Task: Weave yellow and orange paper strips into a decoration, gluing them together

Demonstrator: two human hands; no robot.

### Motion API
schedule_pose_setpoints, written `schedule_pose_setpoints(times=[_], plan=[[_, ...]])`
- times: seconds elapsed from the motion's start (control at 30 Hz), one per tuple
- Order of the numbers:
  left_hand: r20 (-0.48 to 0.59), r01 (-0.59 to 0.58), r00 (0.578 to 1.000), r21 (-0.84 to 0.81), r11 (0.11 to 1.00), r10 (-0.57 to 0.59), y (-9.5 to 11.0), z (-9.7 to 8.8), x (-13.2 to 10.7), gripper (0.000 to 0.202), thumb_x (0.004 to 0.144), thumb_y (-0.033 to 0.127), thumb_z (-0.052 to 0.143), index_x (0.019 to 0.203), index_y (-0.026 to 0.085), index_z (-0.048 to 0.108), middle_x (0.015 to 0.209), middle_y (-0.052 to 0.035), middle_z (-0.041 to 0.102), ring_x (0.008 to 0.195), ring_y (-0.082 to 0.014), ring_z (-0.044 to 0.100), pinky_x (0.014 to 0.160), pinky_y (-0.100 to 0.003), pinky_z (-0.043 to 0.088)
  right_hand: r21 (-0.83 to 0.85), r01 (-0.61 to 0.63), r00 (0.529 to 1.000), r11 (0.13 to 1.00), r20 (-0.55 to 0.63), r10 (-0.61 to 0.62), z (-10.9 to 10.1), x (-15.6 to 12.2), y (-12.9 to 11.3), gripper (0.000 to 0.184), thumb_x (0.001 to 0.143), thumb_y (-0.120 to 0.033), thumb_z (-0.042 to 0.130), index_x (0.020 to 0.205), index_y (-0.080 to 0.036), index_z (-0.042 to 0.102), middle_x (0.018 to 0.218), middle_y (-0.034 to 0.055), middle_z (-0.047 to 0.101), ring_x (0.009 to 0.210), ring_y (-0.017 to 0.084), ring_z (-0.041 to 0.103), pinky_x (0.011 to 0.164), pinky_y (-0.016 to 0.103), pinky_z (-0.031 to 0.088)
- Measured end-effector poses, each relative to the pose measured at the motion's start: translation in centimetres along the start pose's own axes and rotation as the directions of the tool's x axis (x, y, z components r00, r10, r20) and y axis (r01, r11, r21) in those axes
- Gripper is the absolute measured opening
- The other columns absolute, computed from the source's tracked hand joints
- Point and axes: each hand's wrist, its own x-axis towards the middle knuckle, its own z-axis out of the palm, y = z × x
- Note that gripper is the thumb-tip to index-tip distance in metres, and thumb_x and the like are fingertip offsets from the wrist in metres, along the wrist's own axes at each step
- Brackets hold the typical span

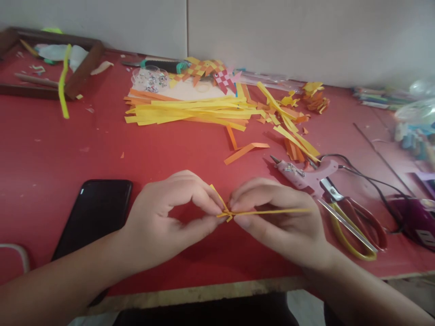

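Between the fingertips of both hands is a small folded piece of yellow-orange paper strips, held above the table near its front edge. My left hand pinches its left end, where a short yellow strip end sticks up. My right hand pinches it from the right, and one long strip seen edge-on runs rightward across the fingers. Behind the hands lies a loose bent orange strip. Farther back is a pile of yellow and orange paper strips.
A black phone lies left of my left hand. To the right are a pink glue gun with its cord and scissors. Woven paper fish and a container of beads sit at the back; a wooden frame is back left.
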Motion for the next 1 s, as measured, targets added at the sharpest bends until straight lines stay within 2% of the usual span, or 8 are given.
schedule_pose_setpoints(times=[0.07,0.17,0.37,0.47,0.57,0.77,0.87,1.0], plan=[[0.005,0.1,0.995,-0.065,0.993,-0.1,0.0,0.1,-0.1,0.016,0.078,0.01,0.073,0.079,0.024,0.065,0.081,0.0001,0.073,0.077,-0.0153,0.069,0.072,-0.028,0.056,0.066,-0.106,0.994,0.992,-0.019,0.108,0.1,0.1,-0.2,0.011,0.082,-0.011,0.069,0.086,-0.02,0.072,0.08,0.003,0.073,0.073,0.013,0.069,0.067,0.023,0.058],[0.032,0.286,0.958,-0.176,0.942,-0.285,0.1,0.2,-0.1,0.017,0.077,0.013,0.076,0.079,0.023,0.062,0.08,0.0023,0.07,0.074,-0.0123,0.068,0.07,-0.023,0.056,0.177,-0.259,0.965,0.95,0.011,0.261,0.2,0.2,-0.3,0.003,0.085,-0.02,0.069,0.083,-0.02,0.071,0.077,0.002,0.073,0.068,0.012,0.067,0.062,0.021,0.056],[0.124,0.467,0.882,-0.357,0.809,-0.455,0.1,0.3,0.1,0.022,0.076,0.018,0.078,0.078,0.021,0.057,0.076,0.0038,0.065,0.065,-0.0086,0.065,0.061,-0.017,0.055,0.226,-0.37,0.928,0.901,0.039,0.371,0.3,0.1,0.0,0.012,0.085,-0.029,0.07,0.078,-0.02,0.069,0.074,0.0017,0.072,0.067,0.014,0.066,0.062,0.024,0.056],[0.159,0.497,0.865,-0.4,0.77,-0.475,0.1,0.3,0.2,0.021,0.076,0.016,0.078,0.079,0.021,0.058,0.075,0.0039,0.064,0.064,-0.0079,0.065,0.059,-0.016,0.055,0.251,-0.365,0.93,0.897,0.062,0.361,0.3,0.0,-0.1,0.009,0.085,-0.027,0.07,0.079,-0.02,0.069,0.075,0.0014,0.072,0.067,0.013,0.066,0.062,0.023,0.056],[0.149,0.485,0.87,-0.431,0.761,-0.47,0.2,0.3,0.3,0.02,0.077,0.016,0.078,0.079,0.021,0.058,0.075,0.0034,0.065,0.065,-0.0082,0.065,0.058,-0.015,0.055,0.222,-0.358,0.933,0.907,0.071,0.352,0.3,0.0,-0.2,0.005,0.084,-0.025,0.071,0.085,-0.02,0.07,0.075,0.0006,0.071,0.063,0.011,0.065,0.058,0.021,0.055],[0.084,0.461,0.872,-0.476,0.749,-0.483,0.0,0.6,0.6,0.019,0.077,0.015,0.076,0.08,0.021,0.059,0.077,0.004,0.063,0.067,-0.0085,0.065,0.059,-0.015,0.055,0.127,-0.383,0.919,0.915,-0.051,0.391,0.8,-0.2,-0.2,0.009,0.081,-0.025,0.072,0.078,-0.018,0.069,0.066,0.0009,0.069,0.057,0.012,0.064,0.053,0.022,0.054],[0.087,0.495,0.85,-0.468,0.732,-0.519,-0.2,0.8,0.5,0.019,0.076,0.016,0.078,0.082,0.02,0.06,0.083,0.0026,0.065,0.073,-0.0108,0.068,0.064,-0.018,0.057,0.114,-0.412,0.902,0.904,-0.089,0.423,1.0,-0.1,-0.1,0.011,0.081,-0.027,0.072,0.077,-0.018,0.068,0.064,0.0007,0.068,0.054,0.012,0.062,0.051,0.022,0.052],[0.086,0.547,0.815,-0.444,0.71,-0.574,-0.4,0.9,0.5,0.022,0.074,0.022,0.081,0.086,0.02,0.062,0.086,0.0009,0.065,0.074,-0.0126,0.067,0.065,-0.021,0.057,0.072,-0.401,0.909,0.913,-0.095,0.407,1.1,0.2,-0.1,0.011,0.079,-0.024,0.072,0.074,-0.018,0.065,0.062,-0.0012,0.066,0.053,0.01,0.059,0.05,0.021,0.049]])
